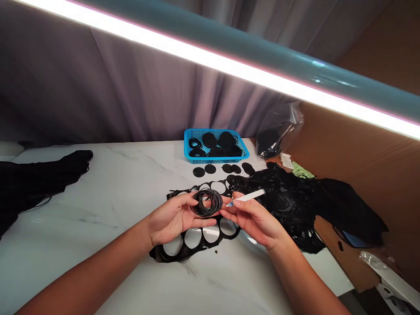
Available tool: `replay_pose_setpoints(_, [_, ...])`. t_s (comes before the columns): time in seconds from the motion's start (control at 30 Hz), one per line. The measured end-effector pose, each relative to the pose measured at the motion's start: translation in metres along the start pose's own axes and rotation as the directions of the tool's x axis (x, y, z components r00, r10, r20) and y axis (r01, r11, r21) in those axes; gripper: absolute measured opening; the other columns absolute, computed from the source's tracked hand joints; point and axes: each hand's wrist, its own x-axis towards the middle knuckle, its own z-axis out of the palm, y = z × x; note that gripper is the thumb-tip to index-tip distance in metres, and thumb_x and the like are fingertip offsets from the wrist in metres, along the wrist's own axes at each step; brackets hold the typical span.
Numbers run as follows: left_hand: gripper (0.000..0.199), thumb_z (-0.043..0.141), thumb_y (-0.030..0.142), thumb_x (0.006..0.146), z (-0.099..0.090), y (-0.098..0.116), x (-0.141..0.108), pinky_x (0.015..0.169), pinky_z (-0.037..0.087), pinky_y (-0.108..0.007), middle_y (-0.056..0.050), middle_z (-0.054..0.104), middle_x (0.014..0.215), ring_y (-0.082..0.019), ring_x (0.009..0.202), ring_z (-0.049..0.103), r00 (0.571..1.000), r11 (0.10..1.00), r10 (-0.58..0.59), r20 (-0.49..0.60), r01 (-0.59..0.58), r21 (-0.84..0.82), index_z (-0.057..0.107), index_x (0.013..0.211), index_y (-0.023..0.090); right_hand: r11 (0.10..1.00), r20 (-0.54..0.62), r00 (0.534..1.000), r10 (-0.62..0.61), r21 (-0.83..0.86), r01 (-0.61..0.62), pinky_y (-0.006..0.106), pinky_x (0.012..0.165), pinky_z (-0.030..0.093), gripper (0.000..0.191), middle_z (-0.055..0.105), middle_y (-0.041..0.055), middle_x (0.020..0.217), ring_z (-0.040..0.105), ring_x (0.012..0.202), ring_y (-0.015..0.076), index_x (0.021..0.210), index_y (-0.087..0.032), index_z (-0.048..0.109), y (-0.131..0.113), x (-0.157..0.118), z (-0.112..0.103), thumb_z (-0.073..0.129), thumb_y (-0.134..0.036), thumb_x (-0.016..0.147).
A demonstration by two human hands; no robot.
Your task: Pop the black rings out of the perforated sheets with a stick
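L hand (173,218) curled, gripping stack of thin black rings (206,203) above cut-out black sheet (183,257), mid marble counter (98,245). R hand (254,218) pinches white-handled craft knife (246,197), blade beside rings. Blue basket (216,158) of black discs (209,140) near far edge.

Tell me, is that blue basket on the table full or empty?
Partly full: black discs and rings lie inside the blue mesh basket, with bare mesh showing between them.
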Motion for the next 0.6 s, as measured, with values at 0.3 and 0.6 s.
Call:
replay_pose_setpoints(0.3, [0.045, 0.036, 0.022, 0.094, 0.0033, -0.001, 0.0, 0.111, 0.037, -0.053, -0.017, 0.053, 0.142, -0.033, 0.132, 0.05, 0.999, 0.991, -0.042, 0.018, 0.044, -0.125, 0.057, 0.131, 0.007, 1.0, 0.018, 1.0, 0.016, 0.021, -0.016, 0.033, 0.097, 0.053, 0.025, 0.071, 0.0047, 0.102, 0.068, 0.098, 0.0152, 0.074, -0.019, 0.05, -0.0045, -0.0066, 0.0055, 0.074, -0.02, 0.082])
replay_pose_setpoints(0.6, [0.041, 0.037, 0.023, 0.096, 0.0013, -0.0029, -0.0002, 0.111, 0.037, -0.054, -0.017, 0.056, 0.139, -0.034, 0.129, 0.052, 0.998, 0.985, -0.06, 0.019, 0.063, -0.158, 0.06, 0.125, 0.008, 1.0, 0.024, 1.0, 0.019, 0.011, -0.02, 0.035, 0.097, 0.052, 0.027, 0.07, 0.0034, 0.099, 0.067, 0.097, 0.0159, 0.072, -0.019, 0.049, -0.0023, -0.008, 0.0043, 0.074, -0.02, 0.082])
